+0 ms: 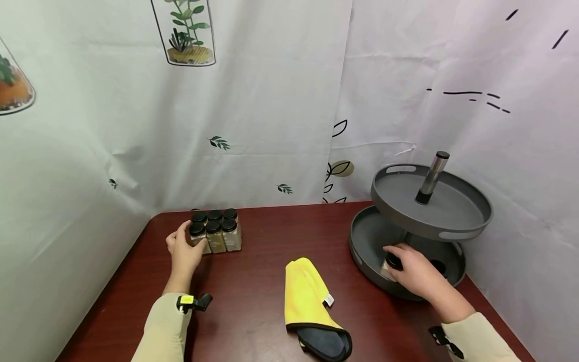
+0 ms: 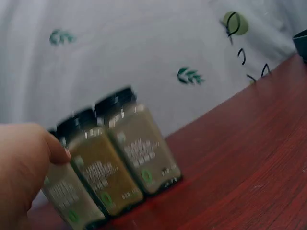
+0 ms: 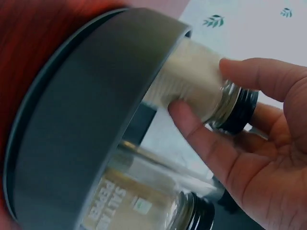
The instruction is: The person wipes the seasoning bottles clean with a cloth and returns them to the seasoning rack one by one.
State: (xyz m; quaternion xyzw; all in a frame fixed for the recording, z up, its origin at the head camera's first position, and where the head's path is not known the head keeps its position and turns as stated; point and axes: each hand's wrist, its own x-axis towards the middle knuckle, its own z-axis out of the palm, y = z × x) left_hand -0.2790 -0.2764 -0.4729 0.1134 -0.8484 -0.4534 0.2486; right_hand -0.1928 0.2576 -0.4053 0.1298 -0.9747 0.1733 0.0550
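Observation:
On the table's back left, several spice jars (image 1: 216,242) with black lids stand in a tight block of two rows. My left hand (image 1: 184,254) grips the front-left jar (image 2: 72,196), thumb on its front face and fingers at its left side. At the right, my right hand (image 1: 413,271) holds another spice jar (image 3: 192,79) with pale contents between thumb and fingers. That jar is inside the lower tray (image 1: 362,251) of a grey two-tier stand. A second jar (image 3: 132,199), labelled salt and pepper, is in the same tray, partly behind my hand in the head view.
The upper tray (image 1: 452,213) overhangs the lower one, with a metal post (image 1: 433,176) rising from it. A yellow and black cloth item (image 1: 307,296) lies mid-table near the front. Behind the dark red table (image 1: 253,286) hangs a white printed curtain (image 1: 271,100).

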